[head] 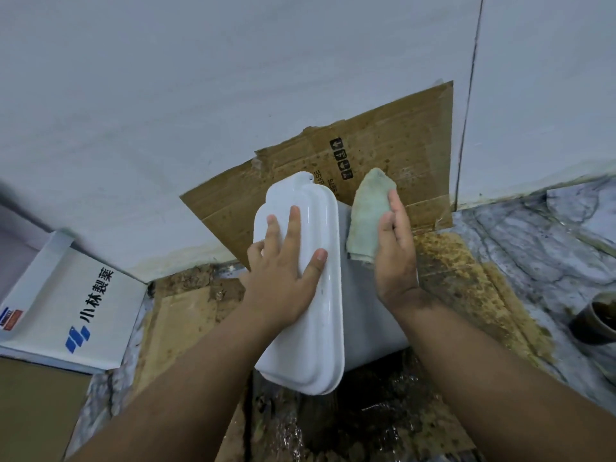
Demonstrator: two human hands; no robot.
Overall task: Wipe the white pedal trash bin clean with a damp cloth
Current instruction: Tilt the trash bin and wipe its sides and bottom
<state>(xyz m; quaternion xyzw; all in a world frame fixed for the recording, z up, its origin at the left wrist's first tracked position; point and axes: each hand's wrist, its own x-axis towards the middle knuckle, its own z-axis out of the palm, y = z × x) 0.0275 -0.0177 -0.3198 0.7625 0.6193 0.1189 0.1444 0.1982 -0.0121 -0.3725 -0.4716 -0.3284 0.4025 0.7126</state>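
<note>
A pale wall (200,95) meets a marble floor (550,235), with stained cardboard (400,155) lying along the floor's wall edge. The white bin (366,311) stands on it. The left hand (283,278) rests on its lid (316,208), fingers released and flat, and the right hand (396,255) presses a green cloth (366,208) to its side with straight fingers.

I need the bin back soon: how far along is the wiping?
The lid looks glossy and clean, likely done. Now the left hand rests flat on it while the right hand presses the green cloth against the right side of the white bin. The other sides are unseen, so probably left.
</note>
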